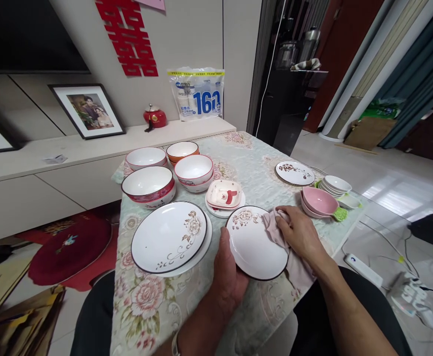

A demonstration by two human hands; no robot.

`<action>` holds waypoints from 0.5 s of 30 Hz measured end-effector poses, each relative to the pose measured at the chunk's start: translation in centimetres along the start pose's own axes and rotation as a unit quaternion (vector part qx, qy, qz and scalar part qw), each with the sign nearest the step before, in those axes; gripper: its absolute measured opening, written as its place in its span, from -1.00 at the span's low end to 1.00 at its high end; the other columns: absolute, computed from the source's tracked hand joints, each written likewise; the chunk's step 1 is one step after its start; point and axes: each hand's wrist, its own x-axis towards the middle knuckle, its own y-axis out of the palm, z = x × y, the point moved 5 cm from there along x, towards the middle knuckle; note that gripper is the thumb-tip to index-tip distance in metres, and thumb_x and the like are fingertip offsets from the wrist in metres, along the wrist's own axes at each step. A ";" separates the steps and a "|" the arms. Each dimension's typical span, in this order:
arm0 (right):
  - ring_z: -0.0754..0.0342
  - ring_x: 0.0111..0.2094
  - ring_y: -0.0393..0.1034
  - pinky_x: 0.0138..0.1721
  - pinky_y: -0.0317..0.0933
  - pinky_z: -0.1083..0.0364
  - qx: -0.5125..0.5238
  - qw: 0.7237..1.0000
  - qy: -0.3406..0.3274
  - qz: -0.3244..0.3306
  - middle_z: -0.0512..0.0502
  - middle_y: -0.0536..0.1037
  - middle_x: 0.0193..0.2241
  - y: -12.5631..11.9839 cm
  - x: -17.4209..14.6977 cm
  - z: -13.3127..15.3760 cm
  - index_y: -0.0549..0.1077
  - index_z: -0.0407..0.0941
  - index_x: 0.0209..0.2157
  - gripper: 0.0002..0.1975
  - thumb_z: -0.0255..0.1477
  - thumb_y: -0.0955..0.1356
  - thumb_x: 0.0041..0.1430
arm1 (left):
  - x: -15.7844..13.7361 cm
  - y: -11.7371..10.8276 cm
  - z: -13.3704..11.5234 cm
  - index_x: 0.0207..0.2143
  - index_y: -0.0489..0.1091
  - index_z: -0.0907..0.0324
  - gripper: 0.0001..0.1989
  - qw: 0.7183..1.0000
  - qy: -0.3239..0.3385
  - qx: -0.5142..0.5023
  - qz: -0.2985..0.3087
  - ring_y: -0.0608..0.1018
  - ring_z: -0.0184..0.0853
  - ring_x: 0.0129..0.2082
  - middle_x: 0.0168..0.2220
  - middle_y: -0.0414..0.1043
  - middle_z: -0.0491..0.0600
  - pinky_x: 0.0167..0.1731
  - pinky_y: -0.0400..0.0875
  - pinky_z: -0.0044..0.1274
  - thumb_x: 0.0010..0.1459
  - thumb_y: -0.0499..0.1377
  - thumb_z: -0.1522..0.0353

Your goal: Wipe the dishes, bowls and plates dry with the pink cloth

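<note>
A white plate (255,247) with a dark rim and brown flowers is tilted up in my left hand (228,267), thumb on its rim and fingers beneath. My right hand (300,232) bunches a pinkish cloth (274,226) against the plate's right edge, and the cloth hangs down below it. Left of the held plate lies a larger flowered plate (168,237) on top of another plate. Just behind sits a small square dish (224,194) with a red-scarfed figure, stacked on other dishes.
Several stacked bowls (148,183) stand at the table's back left. At the right are a flowered plate (294,173), pink bowls (319,201) and small white bowls (335,184). A flowered cloth (146,296) covers the table. A cabinet behind bears a photo frame (88,111), a red jar (155,117) and a plastic pack (197,96).
</note>
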 end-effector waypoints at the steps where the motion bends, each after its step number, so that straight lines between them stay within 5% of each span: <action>1: -0.17 -0.10 0.47 -0.05 0.28 -0.09 0.043 0.999 0.015 0.015 -0.28 0.59 -0.08 0.0 0.1 -0.3 0.51 -0.19 0.01 -0.61 -0.30 0.28 0.25 | 0.0 0.1 0.0 0.31 0.27 0.28 -0.35 1.000 0.000 -0.007 0.011 0.50 0.00 0.19 0.05 0.59 0.20 0.26 0.29 -0.24 0.33 0.06 0.05; 4: -0.12 -0.15 0.50 -0.12 0.32 -0.04 0.210 0.972 0.061 0.084 -0.16 0.64 -0.15 0.3 0.2 -0.5 0.55 -0.12 -0.06 -0.57 -0.15 0.39 0.14 | -0.1 0.4 -0.1 0.33 0.24 0.28 -0.31 0.999 0.000 -0.026 0.047 0.45 0.01 0.24 0.08 0.57 0.22 0.28 0.25 -0.22 0.33 0.04 0.03; 10: 0.00 -0.40 0.51 -0.34 0.37 0.05 0.468 0.851 0.201 0.131 -0.06 0.65 -0.37 1.2 -0.5 0.2 0.55 -0.14 -0.19 -0.48 -0.19 0.60 -0.20 | -0.3 0.6 -0.1 0.35 0.21 0.26 -0.32 0.998 -0.002 -0.032 0.049 0.45 0.03 0.24 0.06 0.58 0.20 0.28 0.26 -0.20 0.34 0.03 0.04; 15: 0.04 -0.47 0.49 -0.42 0.36 0.09 0.509 0.834 0.204 0.066 -0.03 0.64 -0.42 1.2 -0.4 0.3 0.57 -0.13 -0.22 -0.49 -0.27 0.64 -0.26 | -0.1 0.8 -0.4 0.35 0.21 0.24 -0.34 0.998 -0.001 -0.030 0.052 0.48 0.02 0.20 0.05 0.59 0.18 0.26 0.28 -0.19 0.35 0.02 0.05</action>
